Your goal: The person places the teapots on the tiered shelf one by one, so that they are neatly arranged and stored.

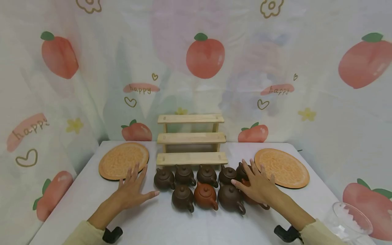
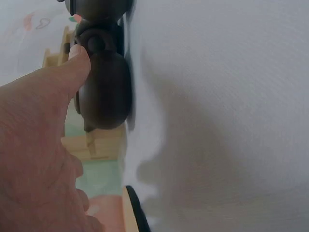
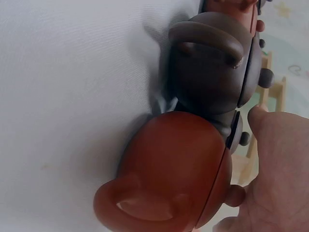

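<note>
Cloth-walled table, nine teapots, both hands spread

Backdrop (image 1: 134, 51): pale cloth printed with red fruit, hearts and "happy" lettering. Work surface: white table (image 1: 183, 228).

Teapots: nine counted in the head view, in two rows at table centre, five behind and four in front. Seven are dark brown, e.g. the leftmost rear teapot (image 1: 163, 179). Two are red-brown, both in the front row: the middle red-brown teapot (image 1: 205, 196) and the right-end red-brown teapot (image 3: 174, 159), the latter partly covered by the right hand in the head view.

Left hand (image 1: 131, 192): fingers straight and spread wide, nothing held. Thumb points at the leftmost rear teapot, just beside it; contact cannot be confirmed.

Right hand (image 1: 260, 185): fingers extended and wide apart over the right end of the group, gripping nothing visible. Right wrist view puts it beside the lid knob (image 3: 235, 195) of the right-end red-brown teapot; cannot tell whether they touch.

Surroundings: three-tier wooden stand (image 1: 192, 158) directly behind the teapots. Orange round board (image 1: 122, 160) to the left, matching round board (image 1: 283, 168) to the right. Transparent container (image 1: 349, 223) at the lower right, with white contents.
</note>
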### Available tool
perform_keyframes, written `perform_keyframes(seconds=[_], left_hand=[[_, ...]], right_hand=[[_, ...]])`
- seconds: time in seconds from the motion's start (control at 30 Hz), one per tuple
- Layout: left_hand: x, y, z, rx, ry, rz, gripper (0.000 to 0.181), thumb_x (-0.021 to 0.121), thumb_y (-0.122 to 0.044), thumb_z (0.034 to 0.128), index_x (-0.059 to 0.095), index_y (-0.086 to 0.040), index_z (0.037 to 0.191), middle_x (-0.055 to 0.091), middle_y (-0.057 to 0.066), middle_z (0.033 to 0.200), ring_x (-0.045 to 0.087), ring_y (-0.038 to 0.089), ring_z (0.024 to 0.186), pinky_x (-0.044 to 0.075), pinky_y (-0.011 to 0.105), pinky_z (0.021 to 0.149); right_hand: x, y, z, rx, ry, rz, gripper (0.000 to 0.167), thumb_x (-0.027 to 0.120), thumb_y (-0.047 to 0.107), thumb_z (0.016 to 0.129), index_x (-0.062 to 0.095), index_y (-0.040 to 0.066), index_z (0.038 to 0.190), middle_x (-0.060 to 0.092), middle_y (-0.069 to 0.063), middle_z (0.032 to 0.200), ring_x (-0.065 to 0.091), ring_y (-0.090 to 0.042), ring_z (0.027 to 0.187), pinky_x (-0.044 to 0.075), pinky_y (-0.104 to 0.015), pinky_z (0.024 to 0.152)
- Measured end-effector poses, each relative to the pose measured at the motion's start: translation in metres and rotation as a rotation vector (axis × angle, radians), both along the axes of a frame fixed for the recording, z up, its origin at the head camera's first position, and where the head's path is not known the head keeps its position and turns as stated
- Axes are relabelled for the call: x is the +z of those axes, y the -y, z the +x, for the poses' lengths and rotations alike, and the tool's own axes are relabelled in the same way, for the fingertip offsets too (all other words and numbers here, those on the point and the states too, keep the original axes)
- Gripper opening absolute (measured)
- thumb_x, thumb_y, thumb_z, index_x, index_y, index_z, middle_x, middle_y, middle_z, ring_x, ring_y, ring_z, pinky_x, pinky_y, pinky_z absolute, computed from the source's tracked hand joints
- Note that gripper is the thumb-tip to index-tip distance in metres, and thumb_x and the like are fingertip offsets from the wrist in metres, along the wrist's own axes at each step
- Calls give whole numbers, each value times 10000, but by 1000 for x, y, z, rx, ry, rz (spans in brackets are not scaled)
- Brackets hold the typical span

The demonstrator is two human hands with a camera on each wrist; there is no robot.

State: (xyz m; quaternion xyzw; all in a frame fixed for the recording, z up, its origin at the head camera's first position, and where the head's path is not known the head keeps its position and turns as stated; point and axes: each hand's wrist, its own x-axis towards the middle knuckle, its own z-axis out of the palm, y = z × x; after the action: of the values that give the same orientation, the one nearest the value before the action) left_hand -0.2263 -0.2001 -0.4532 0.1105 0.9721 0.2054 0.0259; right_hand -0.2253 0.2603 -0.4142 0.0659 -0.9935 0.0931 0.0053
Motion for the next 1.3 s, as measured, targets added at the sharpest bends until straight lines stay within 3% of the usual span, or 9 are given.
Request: perform_keyframes(seconds=[0.3,0.53,0.8,1.1,1.2,1.3], left_hand=[[6,-4,-1,-5,6,4,1185,618,-790,900,117,-71,1697,-17,292,1739,19,588,1569,97,856,1125],[8,-3,-10,9,-5,12,1184,588,-798,913,102,-53,1694,-17,298,1737,29,581,1572,115,853,1126],[9,-3,-26,19,-22,57,1139,572,-759,948,88,-47,1693,10,312,1732,72,580,1570,136,815,1161],[10,-6,-55,-64,-125,241,945,620,-490,1047,184,118,1623,220,360,1674,218,511,1566,216,656,1240],[9,-7,-66,-62,-112,307,894,622,-408,1060,173,123,1623,238,341,1678,234,492,1567,222,638,1247],[8,-7,-75,-23,-68,330,900,606,-418,1064,156,119,1629,207,331,1693,202,495,1575,204,635,1253]], right_hand=[[-2,-8,2,-4,-4,-17,1042,448,806,975,200,88,1688,229,-340,1683,216,-680,1482,222,-899,1039],[3,-17,4,-13,19,-50,1068,441,817,971,147,91,1696,166,-339,1699,154,-695,1487,176,-901,1048],[8,-26,12,-20,61,-96,1089,467,790,979,92,60,1694,157,-351,1695,138,-699,1482,122,-897,1060],[4,-38,29,27,-9,-171,1065,556,710,994,158,-9,1672,334,-330,1645,378,-563,1471,341,-795,1066],[2,-42,34,19,12,-206,1067,559,714,992,138,17,1682,307,-327,1659,383,-564,1467,382,-741,1080],[0,-45,40,-6,40,-232,1083,565,728,981,136,25,1684,285,-325,1669,358,-572,1477,374,-748,1082]])
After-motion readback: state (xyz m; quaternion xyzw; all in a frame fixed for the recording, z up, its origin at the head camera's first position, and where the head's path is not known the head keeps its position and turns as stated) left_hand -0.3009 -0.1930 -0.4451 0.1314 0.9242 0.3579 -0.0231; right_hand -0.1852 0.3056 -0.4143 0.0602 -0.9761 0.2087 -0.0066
